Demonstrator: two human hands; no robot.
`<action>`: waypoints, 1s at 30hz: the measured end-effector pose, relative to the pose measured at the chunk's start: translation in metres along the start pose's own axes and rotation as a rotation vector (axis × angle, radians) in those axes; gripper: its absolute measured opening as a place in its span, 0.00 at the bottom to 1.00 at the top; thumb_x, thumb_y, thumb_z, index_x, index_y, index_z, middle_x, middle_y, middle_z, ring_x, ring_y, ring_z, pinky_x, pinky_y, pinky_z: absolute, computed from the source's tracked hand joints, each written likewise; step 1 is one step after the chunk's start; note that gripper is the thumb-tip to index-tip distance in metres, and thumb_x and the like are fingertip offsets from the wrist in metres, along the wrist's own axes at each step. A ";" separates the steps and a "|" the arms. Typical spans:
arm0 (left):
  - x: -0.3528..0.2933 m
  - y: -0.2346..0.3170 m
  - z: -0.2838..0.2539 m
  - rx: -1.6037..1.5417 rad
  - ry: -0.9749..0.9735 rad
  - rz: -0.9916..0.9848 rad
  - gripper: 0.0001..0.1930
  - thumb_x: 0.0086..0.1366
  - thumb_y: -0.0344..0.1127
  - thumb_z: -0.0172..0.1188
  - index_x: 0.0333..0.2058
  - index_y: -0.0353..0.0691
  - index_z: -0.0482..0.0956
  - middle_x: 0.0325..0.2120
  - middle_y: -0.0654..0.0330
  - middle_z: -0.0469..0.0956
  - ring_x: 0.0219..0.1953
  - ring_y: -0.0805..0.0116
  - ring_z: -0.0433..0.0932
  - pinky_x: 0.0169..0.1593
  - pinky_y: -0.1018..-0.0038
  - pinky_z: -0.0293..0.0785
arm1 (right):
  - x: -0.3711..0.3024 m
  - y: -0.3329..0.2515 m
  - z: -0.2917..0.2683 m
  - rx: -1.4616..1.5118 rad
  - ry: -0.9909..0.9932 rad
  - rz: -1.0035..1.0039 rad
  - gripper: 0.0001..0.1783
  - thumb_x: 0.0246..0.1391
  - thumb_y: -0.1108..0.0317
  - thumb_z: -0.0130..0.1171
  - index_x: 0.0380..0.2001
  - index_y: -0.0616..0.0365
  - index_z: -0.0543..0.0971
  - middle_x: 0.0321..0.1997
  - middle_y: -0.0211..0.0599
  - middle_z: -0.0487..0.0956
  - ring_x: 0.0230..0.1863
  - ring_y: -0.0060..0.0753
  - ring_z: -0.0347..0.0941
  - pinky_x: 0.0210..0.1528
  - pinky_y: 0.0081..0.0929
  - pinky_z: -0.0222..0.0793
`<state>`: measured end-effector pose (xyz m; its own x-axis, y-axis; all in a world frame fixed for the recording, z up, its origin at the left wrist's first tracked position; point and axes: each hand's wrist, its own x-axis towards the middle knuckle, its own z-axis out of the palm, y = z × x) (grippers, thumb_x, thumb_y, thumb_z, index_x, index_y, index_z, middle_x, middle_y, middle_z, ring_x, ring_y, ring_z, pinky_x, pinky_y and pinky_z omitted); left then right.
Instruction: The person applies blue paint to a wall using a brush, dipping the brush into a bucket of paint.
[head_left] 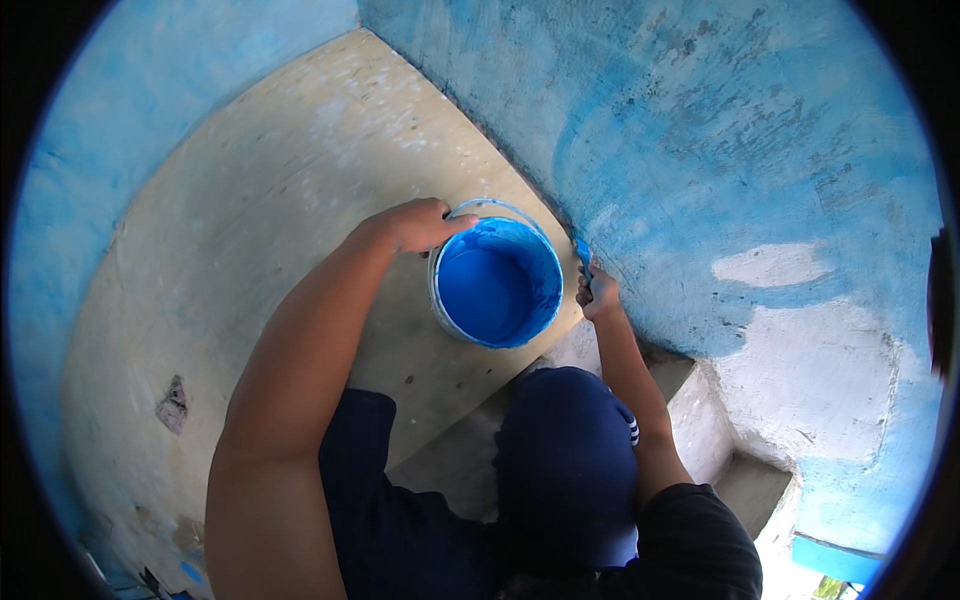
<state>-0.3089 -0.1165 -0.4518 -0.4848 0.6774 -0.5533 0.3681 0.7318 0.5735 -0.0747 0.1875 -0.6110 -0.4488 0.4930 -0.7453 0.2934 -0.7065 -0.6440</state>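
A white paint bucket point(438, 300) with a thin wire handle holds bright blue paint point(486, 290), and blue smears coat its inner wall. My left hand point(422, 226) is closed over the bucket's rim at its far left side, the thumb pointing across the edge. Whether the bucket rests on the floor or hangs from that hand, I cannot tell. To the right of the bucket, my right hand point(600, 292) grips a paintbrush point(583, 252). The brush's blue-covered end lies at the foot of the blue wall point(650, 200), where wall meets floor.
The pale, paint-spotted floor point(260, 210) narrows to a far corner between two blue walls. White bare patches point(815, 380) mark the right wall. Steps point(755, 490) descend at the lower right. My dark-clothed knee point(565, 460) is close below the bucket.
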 end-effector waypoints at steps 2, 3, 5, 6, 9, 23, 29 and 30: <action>0.004 0.002 0.003 -0.006 0.064 0.033 0.40 0.67 0.72 0.49 0.38 0.32 0.80 0.32 0.50 0.81 0.34 0.60 0.80 0.43 0.62 0.77 | -0.015 -0.026 -0.002 0.219 -0.055 0.061 0.16 0.73 0.57 0.45 0.36 0.58 0.74 0.17 0.25 0.65 0.13 0.20 0.51 0.16 0.22 0.44; 0.006 0.001 0.008 -0.002 0.117 0.060 0.38 0.68 0.71 0.50 0.37 0.32 0.80 0.31 0.51 0.81 0.34 0.61 0.80 0.42 0.63 0.76 | -0.024 -0.040 -0.005 0.334 -0.082 0.086 0.16 0.74 0.58 0.44 0.36 0.57 0.73 0.17 0.24 0.64 0.13 0.19 0.49 0.15 0.21 0.43; 0.002 -0.005 0.011 -0.044 0.166 0.084 0.34 0.68 0.67 0.54 0.36 0.33 0.80 0.30 0.53 0.81 0.34 0.63 0.80 0.41 0.64 0.76 | -0.068 -0.072 0.005 0.394 -0.177 0.010 0.16 0.75 0.58 0.43 0.39 0.58 0.72 0.18 0.22 0.61 0.16 0.18 0.47 0.17 0.21 0.43; 0.000 -0.004 0.009 -0.084 0.155 0.096 0.32 0.67 0.64 0.57 0.36 0.33 0.80 0.30 0.54 0.81 0.34 0.64 0.80 0.41 0.65 0.76 | -0.095 -0.090 0.009 0.406 -0.212 -0.047 0.16 0.75 0.58 0.43 0.39 0.58 0.72 0.18 0.21 0.61 0.16 0.18 0.48 0.18 0.21 0.43; -0.001 0.003 0.008 -0.214 0.192 0.144 0.25 0.66 0.56 0.64 0.36 0.34 0.80 0.28 0.56 0.81 0.32 0.66 0.79 0.39 0.68 0.74 | -0.179 -0.127 0.013 0.414 -0.320 -0.312 0.15 0.74 0.58 0.44 0.40 0.59 0.73 0.18 0.21 0.60 0.18 0.17 0.49 0.20 0.20 0.45; -0.126 0.166 -0.003 -0.692 -0.077 0.132 0.10 0.68 0.40 0.59 0.29 0.42 0.73 0.19 0.72 0.63 0.21 0.82 0.60 0.25 0.79 0.56 | -0.403 -0.142 -0.134 -0.031 0.068 -0.980 0.15 0.62 0.61 0.62 0.45 0.60 0.84 0.24 0.20 0.74 0.26 0.11 0.63 0.28 0.16 0.54; -0.197 0.299 -0.054 -0.949 0.113 0.201 0.10 0.66 0.41 0.59 0.31 0.43 0.72 0.18 0.73 0.63 0.16 0.82 0.59 0.22 0.81 0.55 | -0.455 -0.142 -0.195 -0.031 0.263 -1.143 0.20 0.59 0.65 0.65 0.53 0.62 0.83 0.29 0.25 0.79 0.27 0.11 0.61 0.29 0.15 0.54; -0.212 0.323 -0.062 -1.042 0.096 0.222 0.09 0.66 0.41 0.59 0.32 0.43 0.72 0.17 0.73 0.63 0.15 0.82 0.58 0.22 0.81 0.55 | -0.463 -0.145 -0.200 -0.004 0.252 -1.159 0.21 0.59 0.65 0.65 0.53 0.62 0.82 0.29 0.25 0.78 0.26 0.10 0.61 0.28 0.15 0.54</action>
<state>-0.1363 -0.0283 -0.1121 -0.5673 0.7459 -0.3489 -0.3815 0.1374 0.9141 0.2592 0.1633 -0.2070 -0.2704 0.9241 0.2701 -0.1755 0.2285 -0.9576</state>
